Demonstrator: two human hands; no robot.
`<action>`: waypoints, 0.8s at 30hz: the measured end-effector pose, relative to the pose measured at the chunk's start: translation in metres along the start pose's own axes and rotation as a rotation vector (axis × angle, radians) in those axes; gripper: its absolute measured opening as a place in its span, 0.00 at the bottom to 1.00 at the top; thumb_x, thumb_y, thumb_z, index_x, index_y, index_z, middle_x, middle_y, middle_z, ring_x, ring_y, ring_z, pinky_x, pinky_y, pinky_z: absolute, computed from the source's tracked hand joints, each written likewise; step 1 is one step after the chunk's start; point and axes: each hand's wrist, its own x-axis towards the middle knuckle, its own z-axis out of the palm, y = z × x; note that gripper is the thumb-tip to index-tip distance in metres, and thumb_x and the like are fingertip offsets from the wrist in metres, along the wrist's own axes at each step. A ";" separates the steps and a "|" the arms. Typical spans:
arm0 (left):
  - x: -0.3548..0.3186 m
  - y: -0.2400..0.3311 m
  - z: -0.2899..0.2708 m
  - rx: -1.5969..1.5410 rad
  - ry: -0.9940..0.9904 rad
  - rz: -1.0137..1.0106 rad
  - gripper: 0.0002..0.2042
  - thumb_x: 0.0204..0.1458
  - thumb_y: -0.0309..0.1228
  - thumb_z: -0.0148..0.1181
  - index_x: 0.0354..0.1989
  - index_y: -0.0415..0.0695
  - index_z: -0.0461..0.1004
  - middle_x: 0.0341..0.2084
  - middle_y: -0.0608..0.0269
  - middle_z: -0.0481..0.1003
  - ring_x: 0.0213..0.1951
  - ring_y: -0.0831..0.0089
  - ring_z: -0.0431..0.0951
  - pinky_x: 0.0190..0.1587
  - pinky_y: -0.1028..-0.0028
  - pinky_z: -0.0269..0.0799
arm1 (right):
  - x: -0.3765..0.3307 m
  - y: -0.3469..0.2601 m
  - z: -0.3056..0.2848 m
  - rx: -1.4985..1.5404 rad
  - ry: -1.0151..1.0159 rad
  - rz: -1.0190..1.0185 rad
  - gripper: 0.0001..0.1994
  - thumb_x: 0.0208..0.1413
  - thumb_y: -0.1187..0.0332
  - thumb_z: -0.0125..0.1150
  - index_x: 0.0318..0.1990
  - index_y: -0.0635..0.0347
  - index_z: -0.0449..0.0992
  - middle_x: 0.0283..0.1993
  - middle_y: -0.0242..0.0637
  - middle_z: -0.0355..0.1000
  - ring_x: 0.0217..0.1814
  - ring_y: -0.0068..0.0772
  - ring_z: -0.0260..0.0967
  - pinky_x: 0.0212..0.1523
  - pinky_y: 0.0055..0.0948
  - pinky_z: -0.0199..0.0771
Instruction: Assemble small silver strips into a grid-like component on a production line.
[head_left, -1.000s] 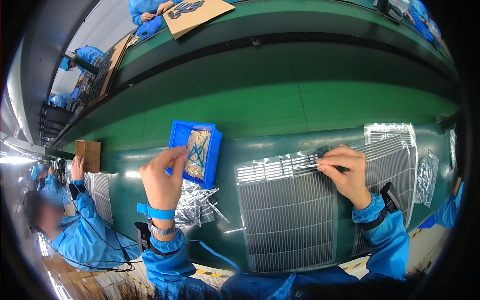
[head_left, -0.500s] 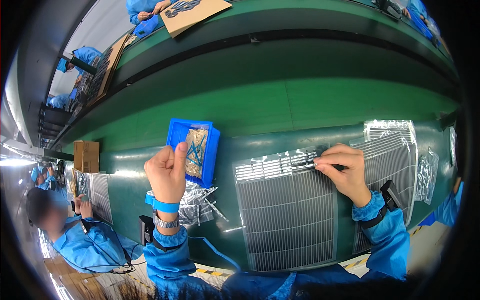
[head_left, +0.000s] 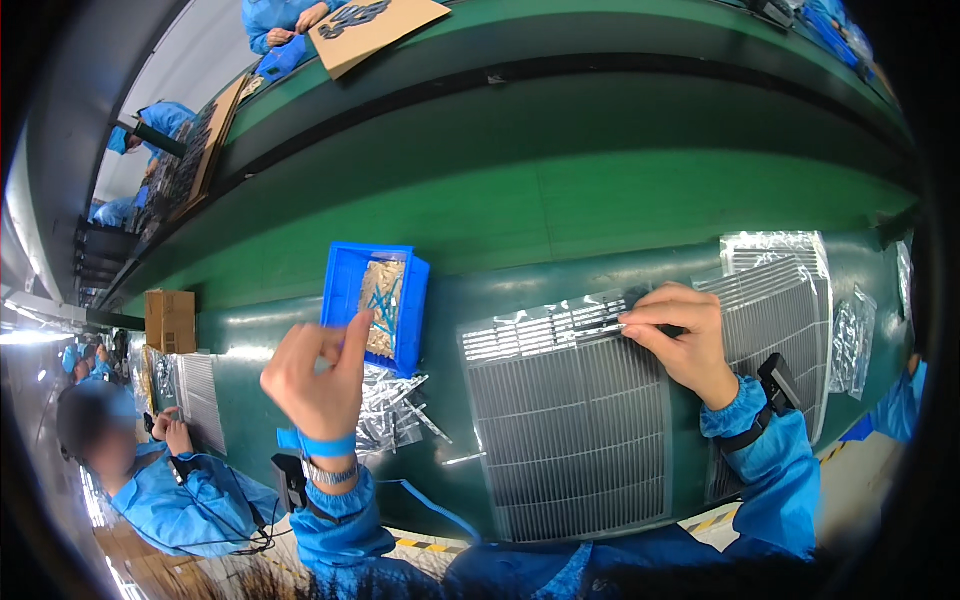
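Below, glossy dark-green worktop [head_left: 250, 395], left hand [head_left: 318, 380] curled, contents unclear, right hand [head_left: 688, 345] pinching thin shiny strip [head_left: 608, 329] over grey-striped sheet [head_left: 570, 440], blue-smocked co-worker [head_left: 190, 505].

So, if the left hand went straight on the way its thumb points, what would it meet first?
Likely the bin; the left hand overlaps its lower-left corner in view, but depth is unclear, so it might pass above.

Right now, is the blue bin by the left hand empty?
Not empty: tan pieces and blue strips show inside the blue bin.
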 end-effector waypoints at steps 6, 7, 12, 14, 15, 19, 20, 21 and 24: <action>-0.043 0.047 0.024 -0.258 -0.290 0.329 0.08 0.43 0.26 0.78 0.23 0.45 0.81 0.22 0.60 0.78 0.28 0.59 0.79 0.33 0.64 0.71 | 0.002 -0.001 0.000 -0.084 -0.045 -0.018 0.09 0.48 0.71 0.81 0.38 0.53 0.91 0.36 0.32 0.83 0.40 0.32 0.77 0.38 0.30 0.78; -0.046 0.057 0.036 -0.308 -0.376 0.345 0.07 0.44 0.27 0.78 0.27 0.44 0.83 0.27 0.61 0.81 0.36 0.57 0.84 0.39 0.63 0.76 | 0.003 -0.003 0.000 -0.104 -0.058 -0.014 0.09 0.48 0.71 0.81 0.38 0.53 0.91 0.36 0.32 0.83 0.40 0.32 0.77 0.38 0.30 0.78; -0.063 0.063 0.088 -0.356 -0.437 0.429 0.10 0.48 0.28 0.74 0.39 0.42 0.85 0.46 0.59 0.84 0.58 0.55 0.82 0.57 0.58 0.79 | 0.008 0.001 -0.009 -0.221 -0.114 -0.039 0.09 0.47 0.71 0.81 0.38 0.54 0.91 0.39 0.31 0.83 0.41 0.33 0.78 0.40 0.32 0.79; -0.063 0.061 0.100 -0.367 -0.448 0.409 0.12 0.47 0.28 0.74 0.42 0.41 0.85 0.49 0.58 0.83 0.59 0.55 0.80 0.59 0.57 0.78 | 0.010 0.008 -0.007 -0.238 -0.128 -0.055 0.10 0.47 0.71 0.81 0.38 0.54 0.91 0.39 0.31 0.83 0.42 0.34 0.78 0.40 0.31 0.80; -0.062 0.060 0.104 -0.358 -0.456 0.393 0.14 0.47 0.28 0.73 0.44 0.41 0.85 0.51 0.57 0.83 0.61 0.55 0.79 0.60 0.56 0.78 | 0.009 0.009 -0.005 -0.204 -0.133 -0.053 0.10 0.46 0.71 0.81 0.38 0.55 0.91 0.39 0.32 0.82 0.42 0.34 0.79 0.40 0.31 0.80; -0.064 0.052 0.111 -0.418 -0.469 0.366 0.16 0.46 0.26 0.73 0.46 0.42 0.85 0.53 0.59 0.82 0.59 0.56 0.80 0.56 0.58 0.78 | 0.006 0.009 -0.005 -0.149 -0.143 0.019 0.11 0.45 0.71 0.82 0.38 0.56 0.91 0.39 0.32 0.82 0.41 0.35 0.79 0.42 0.32 0.80; -0.064 0.050 0.114 -0.431 -0.456 0.356 0.16 0.45 0.26 0.73 0.46 0.43 0.86 0.52 0.61 0.83 0.58 0.58 0.80 0.53 0.61 0.78 | 0.007 0.010 -0.006 -0.173 -0.141 0.020 0.11 0.44 0.71 0.82 0.38 0.55 0.91 0.39 0.31 0.82 0.41 0.34 0.79 0.42 0.33 0.80; -0.064 0.048 0.114 -0.435 -0.467 0.342 0.16 0.45 0.26 0.73 0.46 0.43 0.86 0.52 0.61 0.83 0.58 0.58 0.80 0.53 0.61 0.78 | 0.007 0.012 -0.004 -0.170 -0.153 0.033 0.11 0.44 0.71 0.82 0.38 0.55 0.91 0.39 0.31 0.82 0.41 0.34 0.79 0.42 0.33 0.80; -0.063 0.044 0.117 -0.470 -0.463 0.305 0.15 0.44 0.25 0.73 0.44 0.44 0.87 0.48 0.65 0.84 0.57 0.61 0.81 0.51 0.65 0.77 | 0.009 0.014 -0.004 -0.210 -0.186 -0.004 0.12 0.42 0.68 0.83 0.38 0.54 0.91 0.39 0.29 0.82 0.41 0.33 0.79 0.41 0.31 0.81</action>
